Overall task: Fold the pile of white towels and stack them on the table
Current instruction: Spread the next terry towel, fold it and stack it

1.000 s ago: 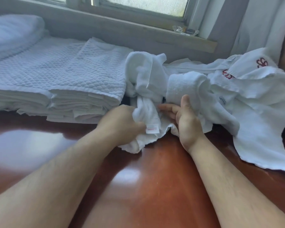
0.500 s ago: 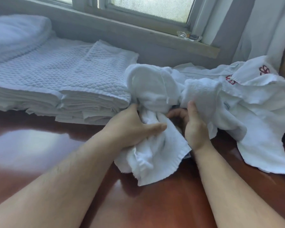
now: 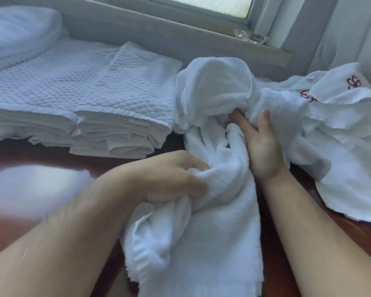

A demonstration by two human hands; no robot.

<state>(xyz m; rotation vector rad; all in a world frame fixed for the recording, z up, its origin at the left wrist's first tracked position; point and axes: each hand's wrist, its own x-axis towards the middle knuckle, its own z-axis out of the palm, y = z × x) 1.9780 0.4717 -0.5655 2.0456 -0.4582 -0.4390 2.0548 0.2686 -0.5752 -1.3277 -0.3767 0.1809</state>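
Observation:
My left hand (image 3: 169, 179) grips a bunched white terry towel (image 3: 212, 243) that trails over the dark red table (image 3: 13, 155) toward me; its upper end still runs into the heap. The heap of unfolded white towels (image 3: 341, 129), some with red embroidery, lies at the right. My right hand (image 3: 263, 151) lies against this heap, palm toward the towel. Its fingers are straight with the tips under a rounded lump of cloth, and its thumb points up against a fold. A stack of folded quilted white towels (image 3: 120, 116) lies left of the heap.
A thick folded white bundle (image 3: 19, 33) lies at the far left behind the stack. A grey window sill (image 3: 201, 33) runs along the back with a small glass object (image 3: 250, 36) on it. Grey curtains (image 3: 330, 35) hang at the right. Window glare brightens the table's left.
My left hand has pulled the terry towel out of the heap toward me, so more of it lies on the table. My right hand has stayed at the heap, its fingers now straighter.

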